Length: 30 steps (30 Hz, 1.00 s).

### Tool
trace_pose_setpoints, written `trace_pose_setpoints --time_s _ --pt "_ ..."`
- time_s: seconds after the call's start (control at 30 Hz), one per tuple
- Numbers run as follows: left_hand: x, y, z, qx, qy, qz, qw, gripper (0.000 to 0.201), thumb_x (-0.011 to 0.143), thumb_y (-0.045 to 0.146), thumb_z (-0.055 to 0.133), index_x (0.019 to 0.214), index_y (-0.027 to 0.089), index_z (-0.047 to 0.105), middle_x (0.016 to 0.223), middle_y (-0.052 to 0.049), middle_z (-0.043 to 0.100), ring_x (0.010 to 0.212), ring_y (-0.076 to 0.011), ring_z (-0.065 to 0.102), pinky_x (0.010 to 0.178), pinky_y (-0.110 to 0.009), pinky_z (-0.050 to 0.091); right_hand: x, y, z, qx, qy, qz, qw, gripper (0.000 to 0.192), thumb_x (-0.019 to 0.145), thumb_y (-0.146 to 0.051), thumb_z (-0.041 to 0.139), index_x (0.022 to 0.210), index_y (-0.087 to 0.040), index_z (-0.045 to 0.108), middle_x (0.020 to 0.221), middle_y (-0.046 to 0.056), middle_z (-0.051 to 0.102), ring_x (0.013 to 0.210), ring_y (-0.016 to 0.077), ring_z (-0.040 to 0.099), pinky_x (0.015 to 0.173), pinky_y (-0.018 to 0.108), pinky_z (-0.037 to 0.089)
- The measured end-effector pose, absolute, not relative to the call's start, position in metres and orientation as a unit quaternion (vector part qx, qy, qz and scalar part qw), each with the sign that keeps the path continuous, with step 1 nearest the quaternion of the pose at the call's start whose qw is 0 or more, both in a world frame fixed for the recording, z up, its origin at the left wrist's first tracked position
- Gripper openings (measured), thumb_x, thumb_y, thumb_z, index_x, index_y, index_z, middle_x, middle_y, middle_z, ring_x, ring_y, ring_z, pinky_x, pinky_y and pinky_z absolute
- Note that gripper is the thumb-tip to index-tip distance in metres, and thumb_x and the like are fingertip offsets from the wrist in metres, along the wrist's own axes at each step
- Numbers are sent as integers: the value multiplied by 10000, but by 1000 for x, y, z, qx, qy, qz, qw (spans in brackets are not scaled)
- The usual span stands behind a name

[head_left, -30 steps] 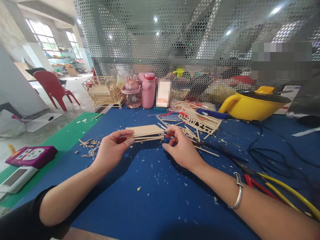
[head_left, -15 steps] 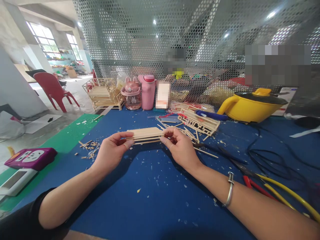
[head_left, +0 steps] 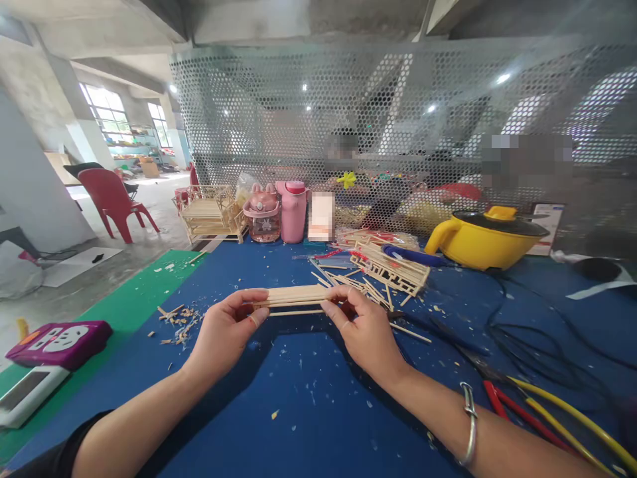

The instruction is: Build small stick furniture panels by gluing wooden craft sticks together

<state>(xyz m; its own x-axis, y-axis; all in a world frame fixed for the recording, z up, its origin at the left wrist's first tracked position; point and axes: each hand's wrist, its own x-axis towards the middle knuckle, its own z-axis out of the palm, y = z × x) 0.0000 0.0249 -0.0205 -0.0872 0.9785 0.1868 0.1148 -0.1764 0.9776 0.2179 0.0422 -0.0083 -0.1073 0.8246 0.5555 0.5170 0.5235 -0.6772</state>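
A: Hands?
B: Left hand (head_left: 226, 332) and right hand (head_left: 365, 328) each pinch one end of a flat stick frame (head_left: 291, 297), held level just above the blue tabletop (head_left: 298, 411). Left fingers (head_left: 256, 317) closed on its left end, thumb on top. Right fingers (head_left: 332, 313) closed on the right end. Metal bangle (head_left: 468, 425) on the right wrist.

A: Containers?
B: Beyond the fingers, well apart, by the mesh screen (head_left: 398, 119): pink bunny cup (head_left: 262, 212), lid on, contents not readable. Just right of it a pink bottle (head_left: 292, 211), capped. Far right of the fingers, a yellow pot (head_left: 485, 231) with a dark lid on; inside hidden.

A: Loose stock?
B: Just past the right fingers, scattered sticks (head_left: 368, 289) and a second stick frame (head_left: 391, 269) lying on them. Left of the left fingers, a small pile of wood scraps (head_left: 176, 318). A finished stick model (head_left: 212, 212) stands left of the bunny cup.

A: Tools?
B: Right of the right wrist, red-and-yellow handled pliers (head_left: 542, 411), black cables (head_left: 537, 332) beyond. Far left, a purple power strip (head_left: 60, 340).
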Motion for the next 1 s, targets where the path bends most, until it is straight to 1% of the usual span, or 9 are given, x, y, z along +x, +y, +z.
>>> trace_pose_setpoints --time_s 0.1,0.17,0.27,0.33,0.47,0.57,0.63,0.83,1.0 --pt "1 25 -19 541 502 553 386 275 706 340 686 933 188 652 990 -70 690 857 -203 618 799 -345 450 218 43 -10 -460 -729 158 482 77 814 -273 574 819 -211 621 791 7 663 651 141 576 642 265 458" --pt "2 24 -16 535 507 556 384 286 694 328 698 942 188 659 957 -64 696 844 -199 617 794 -339 451 217 44 -12 -462 -728 160 480 91 815 -289 575 821 -213 624 791 8 668 643 143 581 641 271 464" --pt "2 22 -12 509 498 564 418 303 682 312 710 957 189 670 915 -53 704 844 -191 618 810 -325 451 218 45 -14 -470 -726 159 477 105 815 -306 576 832 -216 627 783 5 670 604 139 580 620 274 471" --pt "1 20 -10 483 480 579 449 273 693 306 700 937 184 681 912 -50 704 849 -179 620 829 -308 448 218 46 -15 -471 -726 156 477 111 816 -310 575 837 -217 633 787 8 675 597 141 587 614 278 479" --pt "-1 20 -8 426 444 611 498 220 699 282 689 892 176 692 930 -47 697 832 -151 621 814 -268 452 218 48 -17 -455 -732 131 489 102 816 -297 581 830 -227 655 774 10 680 650 159 615 646 294 496" --pt "1 21 -7 380 431 633 519 271 653 246 726 912 186 674 980 -37 684 813 -132 619 762 -248 462 218 50 -17 -425 -740 86 515 75 802 -271 605 799 -228 666 799 18 666 747 170 619 705 307 496" --pt "1 22 -7 367 431 638 522 312 635 243 742 932 194 661 1009 -32 674 814 -129 617 746 -250 466 218 51 -17 -407 -743 70 527 65 796 -260 614 784 -226 668 812 23 654 784 173 613 723 311 493" --pt "0 24 -9 402 443 625 502 314 659 303 734 933 172 654 1000 -52 671 843 -161 629 853 -327 452 216 51 -16 -423 -732 81 528 75 805 -263 601 776 -225 659 777 16 647 720 164 594 653 302 485" --pt "-2 24 -9 420 453 615 489 300 677 310 716 934 167 655 967 -48 674 811 -141 617 834 -305 451 217 49 -14 -410 -749 56 518 77 815 -256 588 780 -234 653 765 17 649 732 172 598 684 322 481"
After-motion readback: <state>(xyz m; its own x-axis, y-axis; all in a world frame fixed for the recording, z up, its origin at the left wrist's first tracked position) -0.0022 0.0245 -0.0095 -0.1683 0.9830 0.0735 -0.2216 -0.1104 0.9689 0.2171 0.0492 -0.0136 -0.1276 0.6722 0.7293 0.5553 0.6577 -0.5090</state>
